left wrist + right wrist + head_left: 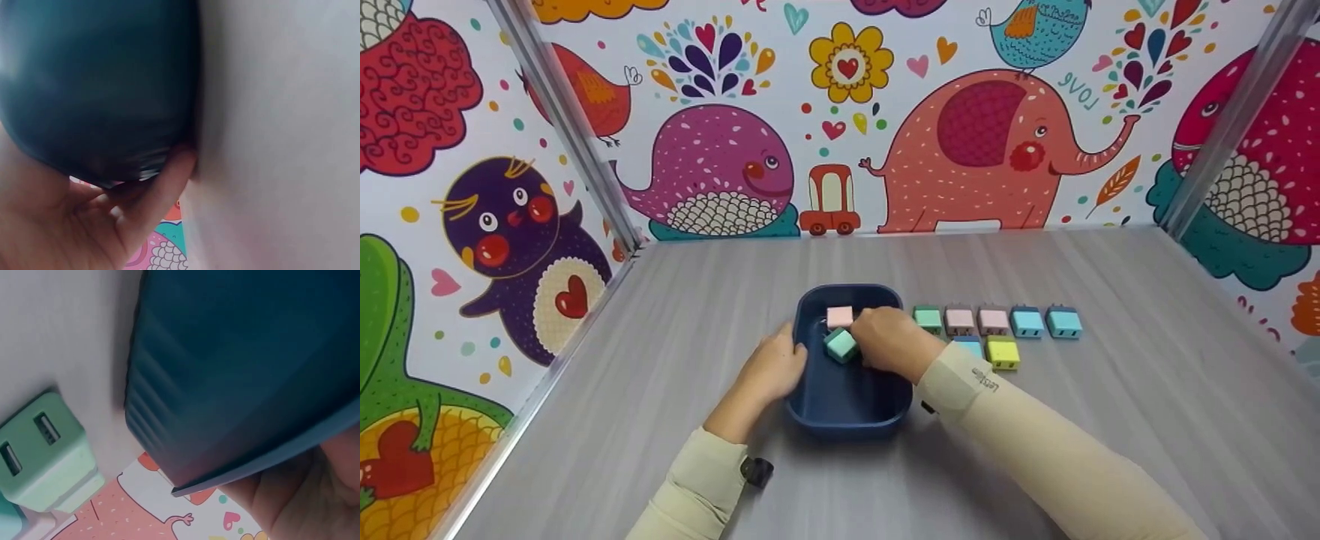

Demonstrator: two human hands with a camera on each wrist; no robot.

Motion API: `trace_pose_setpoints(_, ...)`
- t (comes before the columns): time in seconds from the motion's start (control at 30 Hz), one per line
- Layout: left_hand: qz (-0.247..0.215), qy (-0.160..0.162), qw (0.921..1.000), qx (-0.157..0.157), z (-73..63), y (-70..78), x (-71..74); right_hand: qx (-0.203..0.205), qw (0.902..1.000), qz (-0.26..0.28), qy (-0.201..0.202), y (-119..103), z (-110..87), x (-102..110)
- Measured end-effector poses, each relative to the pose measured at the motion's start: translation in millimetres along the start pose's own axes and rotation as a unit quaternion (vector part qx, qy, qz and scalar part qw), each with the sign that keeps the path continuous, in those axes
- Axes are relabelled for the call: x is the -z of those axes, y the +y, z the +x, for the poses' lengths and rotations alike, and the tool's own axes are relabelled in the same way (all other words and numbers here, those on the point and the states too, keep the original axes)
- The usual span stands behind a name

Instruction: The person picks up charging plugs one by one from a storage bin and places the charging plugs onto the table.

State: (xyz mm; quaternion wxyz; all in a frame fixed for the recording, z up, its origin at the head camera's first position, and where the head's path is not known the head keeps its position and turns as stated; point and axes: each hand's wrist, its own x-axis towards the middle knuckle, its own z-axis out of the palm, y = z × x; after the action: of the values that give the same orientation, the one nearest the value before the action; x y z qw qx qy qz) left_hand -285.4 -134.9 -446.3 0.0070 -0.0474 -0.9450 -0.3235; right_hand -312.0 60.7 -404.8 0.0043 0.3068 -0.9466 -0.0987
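A dark blue plastic bin (847, 405) stands on the table, with a pink USB charger (840, 317) and a mint-green USB charger (841, 346) inside. My left hand (775, 364) grips the bin's left side; in the left wrist view its fingers (163, 188) lie against the outer wall. Over the right rim reaches my right hand (894, 341), its fingertips down inside the bin. Whatever they may hold is hidden by the hand in the head view and by the bin wall in the right wrist view. Just right of the bin sits a green charger (928, 320).
Pink chargers (976, 321) and blue chargers (1045, 322) continue the row to the right. In front of it are a yellow charger (1003, 353) and a blue charger (970, 345), the latter partly behind the right sleeve. Cartoon-printed walls (847, 135) enclose the grey table (697, 300).
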Motion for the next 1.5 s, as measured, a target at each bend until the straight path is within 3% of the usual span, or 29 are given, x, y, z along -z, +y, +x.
trace_pose_setpoints(0.47, 0.004, -0.005, 1.0000, 0.005, -0.8, 0.2, 1.5, -0.013, 0.9994, -0.029, 0.016, -13.4, -5.9, 2.5)
trace_pose_setpoints(0.6, 0.002, -0.002, 1.0000, 0.000, -1.5, 0.8, 1.3, 0.030, 0.9989, 0.013, 0.032, -7.9, -11.3, 9.8)
trace_pose_setpoints(0.73, 0.004, -0.002, 1.0000, 0.000, -1.6, 1.5, 1.3, 0.094, 0.9929, 0.069, 0.022, -0.4, -19.1, 16.4)
trace_pose_setpoints(0.9, 0.001, 0.002, 1.0000, -0.005, -1.5, 1.2, 1.3, 0.124, 0.9897, 0.068, 0.022, 5.0, -21.0, 12.2)
trace_pose_setpoints(1.23, 0.005, -0.004, 1.0000, 0.008, -2.1, 2.2, 1.5, 0.136, 0.9889, 0.023, 0.055, 4.1, -20.7, 1.7)
trace_pose_setpoints(1.5, 0.000, -0.006, 0.9999, 0.014, -1.2, 1.9, 2.0, 0.099, 0.9926, -0.001, 0.071, -5.0, -25.3, -0.8)
